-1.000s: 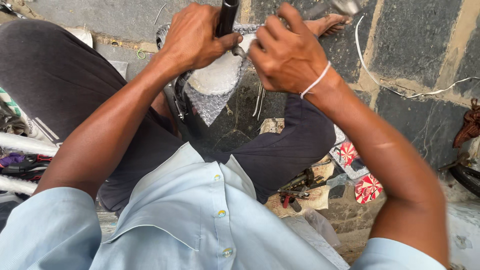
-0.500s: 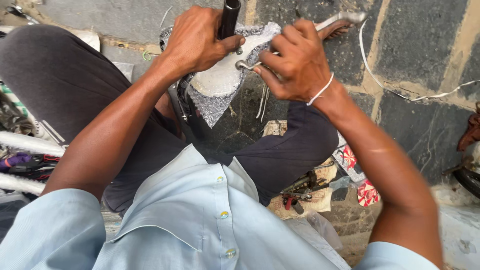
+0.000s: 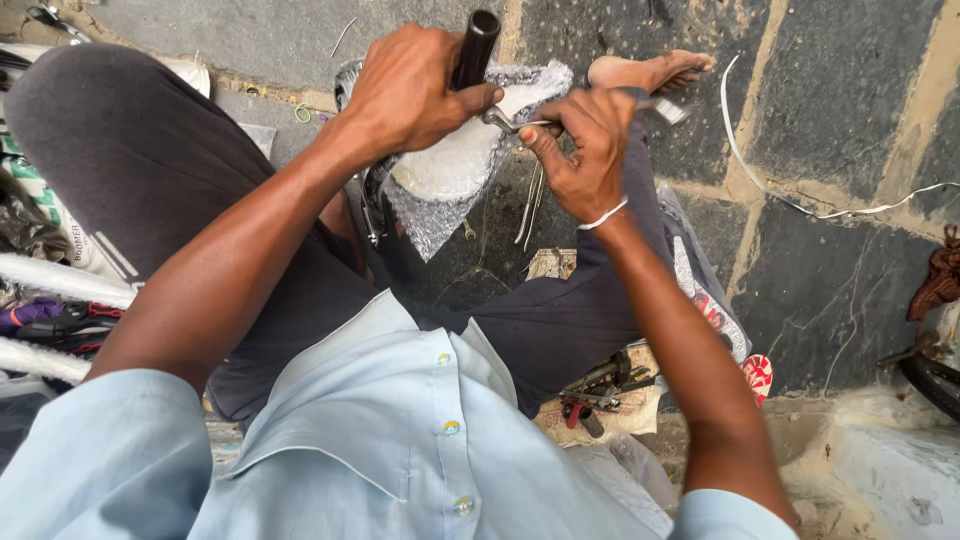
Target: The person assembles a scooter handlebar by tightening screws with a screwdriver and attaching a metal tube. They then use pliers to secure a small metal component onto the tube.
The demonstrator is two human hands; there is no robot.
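Here, black handlebar grip point(image 3: 474, 45) clasped by closed left hand point(image 3: 412, 88), metal spanner point(image 3: 520, 122) gripped by right hand point(image 3: 585, 150) just beside, bubble wrap point(image 3: 455, 170) positioned beneath both hands.

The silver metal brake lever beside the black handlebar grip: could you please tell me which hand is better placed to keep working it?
Probably the right hand: its fingers already close around the silver metal brake lever, while the left hand is wrapped round the black handlebar grip, steadying it.

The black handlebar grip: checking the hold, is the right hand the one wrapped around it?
No, the left hand wraps the black handlebar grip; the right hand holds a silver metal lever.
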